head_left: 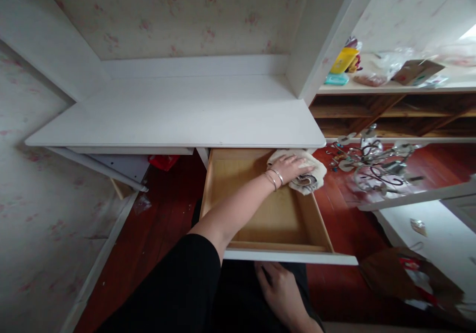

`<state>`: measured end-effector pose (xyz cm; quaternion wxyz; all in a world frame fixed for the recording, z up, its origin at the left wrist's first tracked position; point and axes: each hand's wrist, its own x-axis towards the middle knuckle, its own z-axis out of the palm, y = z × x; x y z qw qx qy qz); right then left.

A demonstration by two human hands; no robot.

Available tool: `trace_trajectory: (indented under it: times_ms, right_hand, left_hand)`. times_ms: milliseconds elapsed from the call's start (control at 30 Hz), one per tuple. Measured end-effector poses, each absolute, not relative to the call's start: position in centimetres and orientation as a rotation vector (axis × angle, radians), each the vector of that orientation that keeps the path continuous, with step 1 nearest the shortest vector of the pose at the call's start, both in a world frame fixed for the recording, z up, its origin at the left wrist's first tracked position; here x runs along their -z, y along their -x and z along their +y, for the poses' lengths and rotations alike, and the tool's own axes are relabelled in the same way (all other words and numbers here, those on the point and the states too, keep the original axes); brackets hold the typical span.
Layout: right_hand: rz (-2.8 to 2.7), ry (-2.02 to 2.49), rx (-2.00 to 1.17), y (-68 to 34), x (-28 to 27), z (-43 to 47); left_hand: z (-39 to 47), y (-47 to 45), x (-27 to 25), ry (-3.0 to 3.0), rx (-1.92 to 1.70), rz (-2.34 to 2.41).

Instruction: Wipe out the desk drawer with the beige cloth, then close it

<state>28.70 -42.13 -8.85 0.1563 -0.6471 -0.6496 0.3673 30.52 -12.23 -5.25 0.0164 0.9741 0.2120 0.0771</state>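
Note:
My left hand (288,168), with thin bangles at the wrist, is closed over a bunched, pale cloth (314,171). The cloth lies over the back right corner and right side wall of a pulled-out wooden drawer (238,174). Bare wood shows across the drawer's bottom, and its white front panel (290,257) faces me. Below that panel, my right hand (280,291) rests on my dark-clothed leg, holding nothing. Its thumb and a finger are apart, and the other fingers are partly hidden.
The white desktop (193,109) overhangs the drawer. On the red floor at right stands a chandelier (375,164), near wooden cubbies (345,107) topped with bags and a box (418,71). A brown bag (386,273) sits lower right, and a red object (163,162) lies under the desk.

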Motion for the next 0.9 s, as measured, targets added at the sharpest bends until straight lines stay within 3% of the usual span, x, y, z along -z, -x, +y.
trace_trajectory:
  times_ms: [200,533,900]
  right_hand:
    - [-1.838,1.864,-1.047,-28.7,9.2,-42.0]
    - [-1.882,1.853,-1.012,-28.8,9.6,-41.6]
    - [-1.809,1.799,-0.956,-29.0,9.9,-42.0]
  left_hand:
    - [-11.5,-31.2,4.9,-2.841,-0.156,0.553]
    - [-24.2,-29.6,-0.7,-2.344,0.147,0.433]
    - [-27.5,-22.0,-2.3,-2.527,0.316,0.384]
